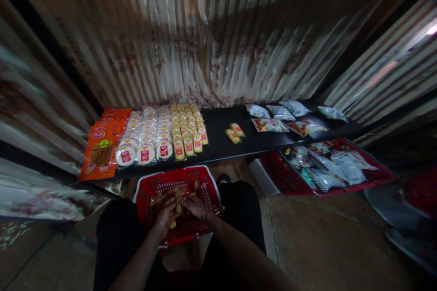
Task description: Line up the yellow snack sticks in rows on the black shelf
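Both my hands are down inside a red plastic basket [150, 186] with a pale rim, between my knees. Inside it are several small yellow wrapped snack packets [179, 199], blurred and dim. My left hand [165, 214] has its fingers closed on a packet near the basket's middle. From the other side, my right hand [195, 207] closes its fingers on the same bunch; exactly how many packets are held I cannot tell. On the black shelf just above stand rows of yellow wrapped snacks [188, 145], with two loose yellow packets [233, 135] to their right.
Left on the shelf [218, 150] are orange bags [100, 145] and rows of round white wrapped crackers [146, 153]. Several white snack bags [271, 125] lie at its right. Below them is another red basket [368, 184] full of bags, beside a white box [264, 177]. Striped curtain hangs behind.
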{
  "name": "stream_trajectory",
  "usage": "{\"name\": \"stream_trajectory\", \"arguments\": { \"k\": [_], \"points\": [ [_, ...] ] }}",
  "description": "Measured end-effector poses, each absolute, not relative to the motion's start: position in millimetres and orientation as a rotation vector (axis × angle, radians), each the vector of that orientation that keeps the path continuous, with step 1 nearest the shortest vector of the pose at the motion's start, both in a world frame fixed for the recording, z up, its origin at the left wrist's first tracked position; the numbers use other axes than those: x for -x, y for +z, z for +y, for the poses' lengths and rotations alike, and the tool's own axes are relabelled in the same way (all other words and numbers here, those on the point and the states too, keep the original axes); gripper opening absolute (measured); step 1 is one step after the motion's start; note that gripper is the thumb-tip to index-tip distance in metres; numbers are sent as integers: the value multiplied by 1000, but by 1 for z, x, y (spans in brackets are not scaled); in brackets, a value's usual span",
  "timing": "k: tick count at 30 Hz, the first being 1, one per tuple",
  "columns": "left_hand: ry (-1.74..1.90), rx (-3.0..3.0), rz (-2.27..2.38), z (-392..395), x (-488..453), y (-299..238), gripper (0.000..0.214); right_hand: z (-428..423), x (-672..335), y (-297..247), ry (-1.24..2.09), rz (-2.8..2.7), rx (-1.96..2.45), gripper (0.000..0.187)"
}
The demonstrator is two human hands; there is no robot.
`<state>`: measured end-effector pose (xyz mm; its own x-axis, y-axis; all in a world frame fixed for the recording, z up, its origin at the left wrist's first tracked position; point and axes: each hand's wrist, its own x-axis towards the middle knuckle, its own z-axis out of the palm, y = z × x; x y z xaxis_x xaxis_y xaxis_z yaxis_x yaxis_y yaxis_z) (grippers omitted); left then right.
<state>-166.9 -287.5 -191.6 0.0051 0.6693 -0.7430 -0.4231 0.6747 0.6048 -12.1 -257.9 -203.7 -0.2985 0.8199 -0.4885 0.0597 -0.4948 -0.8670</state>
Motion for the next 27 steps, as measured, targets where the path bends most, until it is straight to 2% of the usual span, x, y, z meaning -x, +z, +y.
{"name": "stream_trajectory", "arguments": {
  "k": [4, 9, 16, 27],
  "points": [
    [832, -299, 1299, -289, 164, -182, 29, -261, 12, -201, 1799, -1187, 1465, 18],
    [831, -386, 1276, -292, 162, -177, 27, -264, 10, -196, 1768, -1262, 1511, 23],
    [825, -481, 1301, -287, 152, -163, 25, -255, 7, -177, 1446, -1587, 1861, 14],
    [920, -669, 1320, -271, 139, -133, 17, -244, -8, -145, 1278, -1724, 1782, 32]
  ]
}}
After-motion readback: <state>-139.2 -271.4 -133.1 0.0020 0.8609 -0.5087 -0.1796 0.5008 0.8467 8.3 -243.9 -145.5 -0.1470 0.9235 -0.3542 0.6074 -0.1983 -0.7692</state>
